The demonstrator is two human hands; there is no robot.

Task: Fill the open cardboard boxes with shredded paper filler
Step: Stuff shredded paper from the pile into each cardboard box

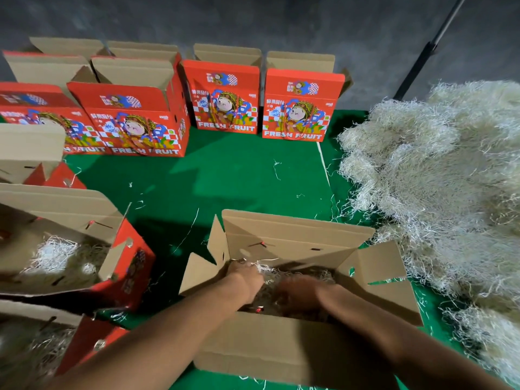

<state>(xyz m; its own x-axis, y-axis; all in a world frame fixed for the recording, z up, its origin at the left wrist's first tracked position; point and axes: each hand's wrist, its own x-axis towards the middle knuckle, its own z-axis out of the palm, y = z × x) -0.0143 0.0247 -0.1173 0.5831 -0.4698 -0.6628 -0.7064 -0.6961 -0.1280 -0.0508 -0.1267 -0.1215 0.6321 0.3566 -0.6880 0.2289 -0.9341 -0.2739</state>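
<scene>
With the big shredded paper heap (439,187) right of the open box (281,344), both hands, left hand (247,280) and right hand (298,294), should press filler evenly into its corners; finger positions cannot be told.

- Open cardboard box (284,347), front centre: plain brown inside, all four flaps spread outward, a thin layer of shredded paper filler (270,273) on its bottom.
- Loose filler heap (439,175), right: pale off-white strands piled high on the green floor, just beside the box.
- Filled boxes (64,249), left: red outside, flaps open, filler inside.
- Upright red boxes (225,102), rear row: printed "FRESH FRUIT", top flaps raised; contents cannot be seen.
</scene>
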